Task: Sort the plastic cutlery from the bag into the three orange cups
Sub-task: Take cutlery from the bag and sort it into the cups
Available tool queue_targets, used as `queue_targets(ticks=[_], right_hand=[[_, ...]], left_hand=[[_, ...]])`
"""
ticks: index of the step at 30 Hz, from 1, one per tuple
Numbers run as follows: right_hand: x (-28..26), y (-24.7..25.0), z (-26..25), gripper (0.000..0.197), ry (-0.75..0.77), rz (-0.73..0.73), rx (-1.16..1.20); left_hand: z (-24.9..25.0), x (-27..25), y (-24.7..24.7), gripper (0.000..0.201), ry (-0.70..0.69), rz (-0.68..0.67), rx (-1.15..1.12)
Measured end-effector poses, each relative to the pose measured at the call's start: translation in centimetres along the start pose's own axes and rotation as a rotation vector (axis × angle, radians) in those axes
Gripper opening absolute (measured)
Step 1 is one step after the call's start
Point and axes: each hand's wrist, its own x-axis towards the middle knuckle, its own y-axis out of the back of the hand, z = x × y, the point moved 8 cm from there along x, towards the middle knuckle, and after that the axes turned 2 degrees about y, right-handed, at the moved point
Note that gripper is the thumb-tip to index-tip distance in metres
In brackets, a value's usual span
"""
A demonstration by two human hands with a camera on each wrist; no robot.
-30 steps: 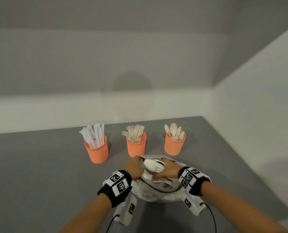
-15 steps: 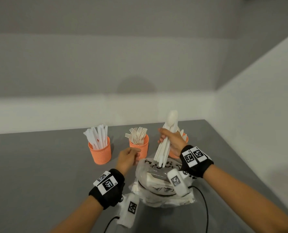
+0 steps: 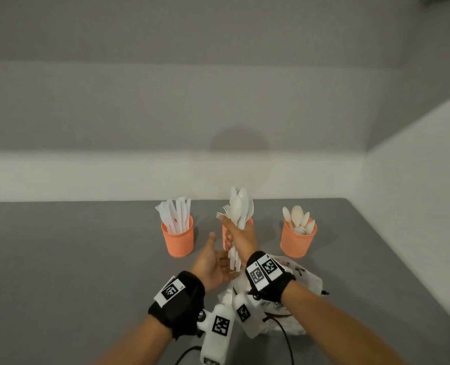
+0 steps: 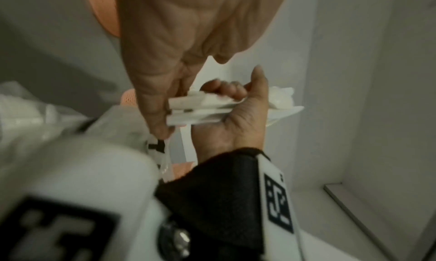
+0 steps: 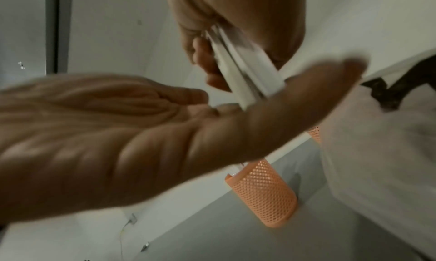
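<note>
Grey tabletop [image 3: 60, 259], three orange mesh cups at twelve o'clock. My right hand [image 3: 241, 239] grips upright white plastic cutlery bundle [image 3: 241, 214]; left hand [image 3: 213, 262], fingers spread, steadies its handles. Crumpled white bag [image 3: 297, 280] at four o'clock. I'd square handles, then separate types.

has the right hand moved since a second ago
Yes. The right hand has risen from the bag with a bundle of cutlery and now fronts the middle orange cup.

The right hand [image 3: 241, 239] lifted a cutlery bundle [image 3: 239, 214] from the bag [image 3: 301, 277].
</note>
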Motion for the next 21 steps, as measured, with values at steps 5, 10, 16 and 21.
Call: queue_targets(ticks=[5,10,16,21], right_hand=[[-0.1,0.1,0.4,0.026,0.076,0.077,-0.168],[-3.1,-2.7,0.7,0.033,0.116,-0.126,-0.459],[-3.1,-4.2,2.1,0.012,-0.07,-0.366,-0.414],[-5.2,-4.6,3.1,0.017,-0.399,-0.655,-0.153]], left_hand=[[4.3,-1.2,0.3,0.044,-0.334,0.058,0.438],[6.5,-1.8,0.5,0.023,-0.495,0.198,0.575],[7.0,-1.8,0.8,0.026,-0.499,0.132,0.543],[6.7,-1.8,0.2,0.029,-0.39,-0.083,0.476]])
